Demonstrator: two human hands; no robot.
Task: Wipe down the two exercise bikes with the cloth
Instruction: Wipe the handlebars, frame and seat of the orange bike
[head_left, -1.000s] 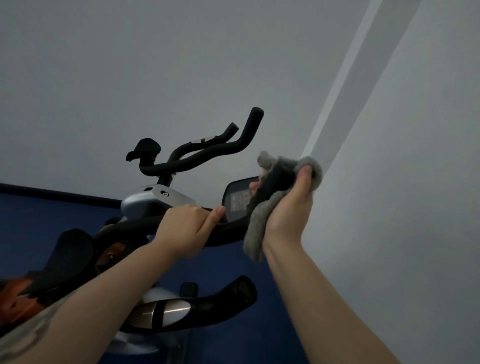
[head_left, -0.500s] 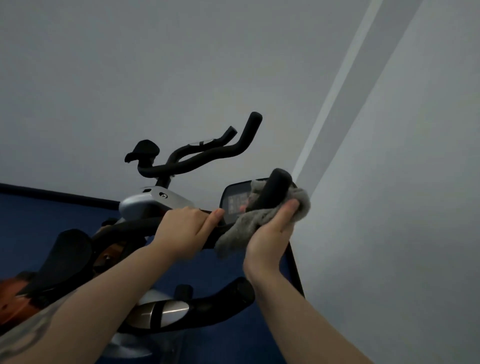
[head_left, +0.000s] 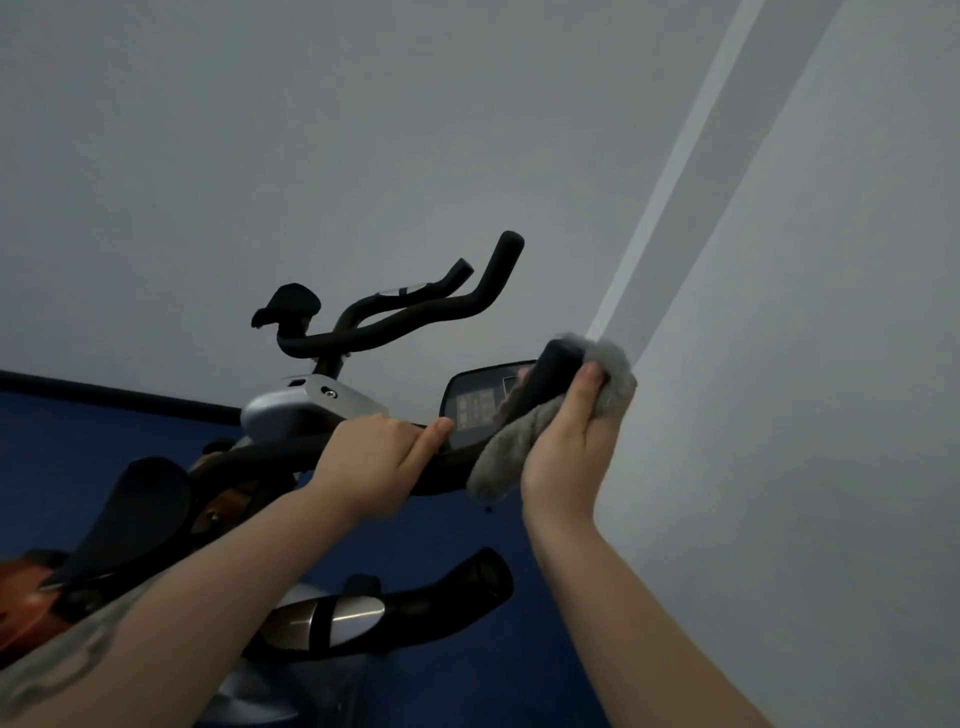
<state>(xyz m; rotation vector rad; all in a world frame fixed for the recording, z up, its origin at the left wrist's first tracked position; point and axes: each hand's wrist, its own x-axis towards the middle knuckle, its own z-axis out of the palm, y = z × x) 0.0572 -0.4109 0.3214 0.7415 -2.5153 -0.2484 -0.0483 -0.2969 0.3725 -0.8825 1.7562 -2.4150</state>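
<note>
A person's right hand gripped a grey cloth wrapped around the upturned end of a black handlebar on the nearer exercise bike, fingers curled behind the bar and the thumb pressed against the fabric near the tip; the cloth, a soft, fuzzy, towel-like material, bunched over the rounded bar end and hung in a loose fold below the palm, just beside the wrist; the left hand, set to the left of the cloth and apart from it, clasped the same bar lower along its length, fingers curled over the top and the thumb stretched toward the cloth; the bar appeared matte and padded, tubular, with a smooth bend upward at its end; behind the cloth-covered hand stood a dark, rounded console screen with faint pale markings, partly hidden by the bar and cloth; a second curved black grip of the nearer bike lay below the forearms, joined to a glossy silver panel; beyond it rose the farther exercise bike, with a silver-grey moulded housing and black horn-shaped handlebars sweeping up to a blunt tip; a dark padded rest showed at left; pale grey walls met in a corner at right, above a deep blue lower band edged by a black strip.
</note>
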